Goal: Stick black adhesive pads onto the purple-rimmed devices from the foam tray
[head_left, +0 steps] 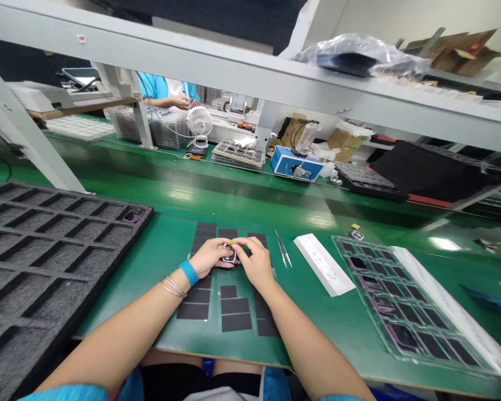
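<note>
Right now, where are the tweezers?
In the head view, the tweezers lie on the green mat, just right of the right hand and left of the white strip.

Your left hand [211,257] and right hand [254,262] meet over the green tabletop [317,312], both pinching a small watch case [229,254]. Black pads [234,306] lie under your hands. Tweezers [283,248] sit just beside your right hand. A big black foam tray [45,262] rests on your left.
</note>
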A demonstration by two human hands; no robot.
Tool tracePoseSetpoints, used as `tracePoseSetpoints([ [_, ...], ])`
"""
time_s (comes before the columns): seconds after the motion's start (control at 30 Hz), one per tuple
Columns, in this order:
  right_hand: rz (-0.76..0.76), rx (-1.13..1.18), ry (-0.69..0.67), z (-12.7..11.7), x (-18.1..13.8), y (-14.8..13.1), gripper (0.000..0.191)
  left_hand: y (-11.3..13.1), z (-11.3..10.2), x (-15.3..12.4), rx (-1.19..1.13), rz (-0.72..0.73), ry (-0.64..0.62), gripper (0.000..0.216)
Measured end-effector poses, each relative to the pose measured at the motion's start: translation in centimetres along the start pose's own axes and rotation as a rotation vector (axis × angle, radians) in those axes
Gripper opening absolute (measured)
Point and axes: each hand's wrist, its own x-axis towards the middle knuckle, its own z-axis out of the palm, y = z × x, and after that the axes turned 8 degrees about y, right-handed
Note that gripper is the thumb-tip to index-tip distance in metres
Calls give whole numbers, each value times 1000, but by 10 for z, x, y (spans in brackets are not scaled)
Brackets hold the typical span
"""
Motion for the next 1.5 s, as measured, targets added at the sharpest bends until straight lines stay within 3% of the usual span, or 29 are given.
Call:
tracePoseSetpoints([
  [0.17,-321,-164,-2,4,-1,2,15,3,-3,1,-223,-70,-8,25],
  [0.3,-366,-215,-89,4,-1,1,18,4,-8,3,-325,-77,-6,24],
  [0.43,-142,-36,-60,4,-1,6,10,4,-9,3,-249,4,-78,33],
  [0.5,65,147,-46,4,0,11,22,3,-10,2,-202,38,-122,43],
  [0.6,375,499,-223,5,1,18,53,2,-11,2,-114,65,-155,51],
  [0.67,487,647,-335,6,1,18,54,0,-11,3,-62,89,-160,51],
  [0.87,490,693,-238,9,-2,7,51,-1,-12,2,-17,194,-187,51],
  [1.07,521,666,-246,10,-1,16,60,3,-16,6,-18,130,-184,53],
  [1.17,510,644,-150,9,4,26,61,8,-20,6,-89,75,-173,50],
  [1.27,509,579,0,7,8,33,50,11,-22,6,-134,63,-194,48],
  [1.33,500,520,80,7,9,36,42,10,-21,8,-8,150,-133,51],
  [1.5,406,382,139,4,8,34,32,3,-19,11,591,677,269,56],
])
